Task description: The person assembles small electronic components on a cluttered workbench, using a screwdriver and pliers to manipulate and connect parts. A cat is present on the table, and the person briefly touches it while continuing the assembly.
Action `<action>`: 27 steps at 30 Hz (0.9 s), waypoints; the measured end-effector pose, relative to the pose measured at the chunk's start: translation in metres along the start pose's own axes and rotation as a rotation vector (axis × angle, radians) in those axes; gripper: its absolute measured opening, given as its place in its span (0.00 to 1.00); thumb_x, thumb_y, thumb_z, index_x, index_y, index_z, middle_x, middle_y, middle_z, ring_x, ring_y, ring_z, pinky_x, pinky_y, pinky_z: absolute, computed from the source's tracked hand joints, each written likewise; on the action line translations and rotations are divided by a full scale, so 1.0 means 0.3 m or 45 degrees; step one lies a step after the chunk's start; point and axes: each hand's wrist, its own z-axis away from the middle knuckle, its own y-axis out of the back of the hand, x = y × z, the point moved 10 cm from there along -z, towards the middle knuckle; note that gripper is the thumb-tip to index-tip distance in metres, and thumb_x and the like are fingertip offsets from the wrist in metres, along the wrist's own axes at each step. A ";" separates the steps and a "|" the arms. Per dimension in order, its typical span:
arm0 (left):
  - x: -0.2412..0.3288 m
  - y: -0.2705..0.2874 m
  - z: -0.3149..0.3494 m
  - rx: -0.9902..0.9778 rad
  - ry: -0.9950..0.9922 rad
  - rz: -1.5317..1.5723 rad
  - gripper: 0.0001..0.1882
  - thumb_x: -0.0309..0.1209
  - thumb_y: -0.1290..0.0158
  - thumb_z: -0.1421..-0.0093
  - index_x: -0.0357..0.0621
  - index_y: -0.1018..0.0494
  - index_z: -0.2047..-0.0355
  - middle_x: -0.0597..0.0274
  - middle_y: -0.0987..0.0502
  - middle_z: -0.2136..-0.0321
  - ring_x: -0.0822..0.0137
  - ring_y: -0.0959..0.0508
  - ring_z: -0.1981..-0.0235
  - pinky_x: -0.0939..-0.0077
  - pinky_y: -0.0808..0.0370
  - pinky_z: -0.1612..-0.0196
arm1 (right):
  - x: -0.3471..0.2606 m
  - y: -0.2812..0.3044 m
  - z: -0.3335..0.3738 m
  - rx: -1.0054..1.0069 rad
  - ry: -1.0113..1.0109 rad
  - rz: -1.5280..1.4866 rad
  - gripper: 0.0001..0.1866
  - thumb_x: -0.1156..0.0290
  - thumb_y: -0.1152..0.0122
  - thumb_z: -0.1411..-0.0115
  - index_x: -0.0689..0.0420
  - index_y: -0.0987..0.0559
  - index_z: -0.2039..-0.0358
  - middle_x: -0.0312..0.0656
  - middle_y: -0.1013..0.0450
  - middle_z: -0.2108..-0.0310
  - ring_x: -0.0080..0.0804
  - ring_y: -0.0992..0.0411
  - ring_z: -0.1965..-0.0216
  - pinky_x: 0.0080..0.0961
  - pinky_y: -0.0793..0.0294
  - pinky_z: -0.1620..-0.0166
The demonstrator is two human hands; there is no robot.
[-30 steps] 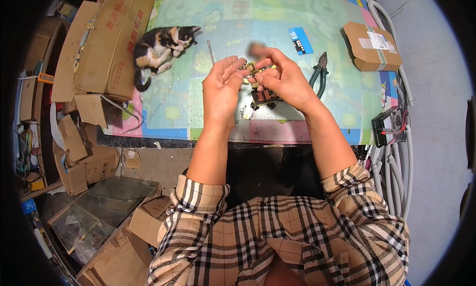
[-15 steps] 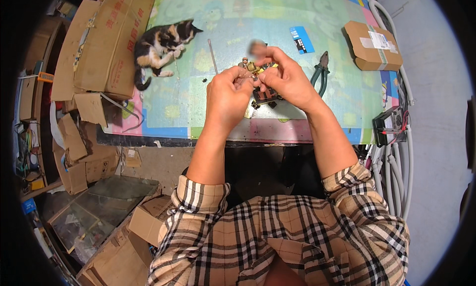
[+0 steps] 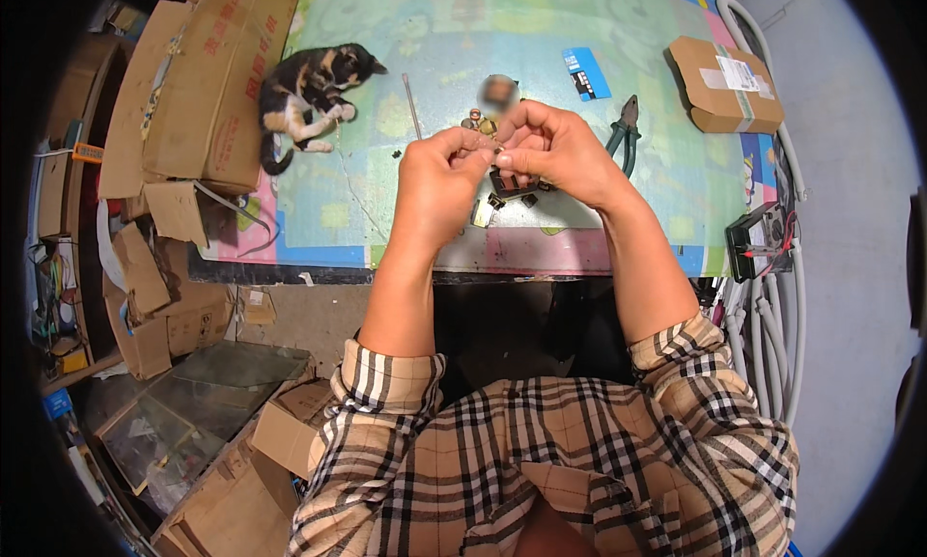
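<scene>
Tiny part (image 3: pixel 498 152), between left hand (image 3: pixel 442 179) and right hand (image 3: pixel 558 161)

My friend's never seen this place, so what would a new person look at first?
Probably the black, white and orange cat, curled on the left of the table by a big cardboard box. Next, the left hand and right hand, fingertips close together at small parts in the middle; then the green-handled pliers to their right.
</scene>
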 end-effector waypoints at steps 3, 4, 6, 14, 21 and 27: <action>0.019 0.017 0.002 0.062 -0.043 -0.082 0.07 0.26 0.44 0.47 0.35 0.22 0.70 0.57 0.23 0.78 0.71 0.27 0.79 0.75 0.30 0.72 | 0.024 -0.008 0.002 -0.051 -0.087 -0.196 0.11 0.72 0.43 0.39 0.63 0.26 0.57 0.36 0.26 0.74 0.20 0.27 0.73 0.14 0.29 0.69; 0.029 0.025 0.005 0.102 -0.063 -0.146 0.06 0.26 0.44 0.47 0.35 0.23 0.70 0.58 0.23 0.78 0.70 0.28 0.79 0.75 0.30 0.72 | 0.029 -0.014 -0.002 -0.088 -0.085 -0.270 0.12 0.72 0.45 0.38 0.63 0.26 0.56 0.37 0.25 0.72 0.20 0.27 0.72 0.14 0.29 0.69; 0.046 0.024 0.008 0.120 -0.079 -0.175 0.06 0.26 0.44 0.47 0.35 0.23 0.71 0.57 0.24 0.78 0.70 0.28 0.79 0.74 0.31 0.72 | 0.040 -0.025 -0.006 -0.159 -0.085 -0.417 0.13 0.71 0.48 0.36 0.64 0.27 0.54 0.39 0.25 0.69 0.21 0.26 0.70 0.15 0.28 0.69; 0.070 0.021 0.015 0.096 -0.125 -0.207 0.04 0.24 0.45 0.44 0.34 0.26 0.73 0.73 0.29 0.80 0.82 0.36 0.78 0.85 0.38 0.76 | 0.065 -0.053 -0.012 -0.215 -0.153 -0.773 0.11 0.70 0.44 0.38 0.62 0.27 0.58 0.40 0.27 0.65 0.21 0.27 0.69 0.13 0.28 0.71; 0.061 0.022 0.012 0.049 -0.066 -0.122 0.04 0.23 0.45 0.44 0.35 0.26 0.73 0.73 0.29 0.79 0.83 0.36 0.78 0.85 0.39 0.75 | 0.099 -0.040 -0.025 -0.184 -0.204 -0.824 0.08 0.71 0.43 0.40 0.61 0.28 0.63 0.37 0.28 0.70 0.16 0.30 0.74 0.09 0.35 0.79; 0.053 0.029 0.009 0.041 -0.036 -0.100 0.03 0.23 0.44 0.44 0.35 0.26 0.73 0.73 0.29 0.78 0.83 0.35 0.77 0.86 0.39 0.74 | 0.089 -0.044 -0.032 -0.247 -0.154 -0.930 0.09 0.69 0.52 0.37 0.61 0.28 0.64 0.39 0.28 0.72 0.18 0.30 0.79 0.11 0.36 0.81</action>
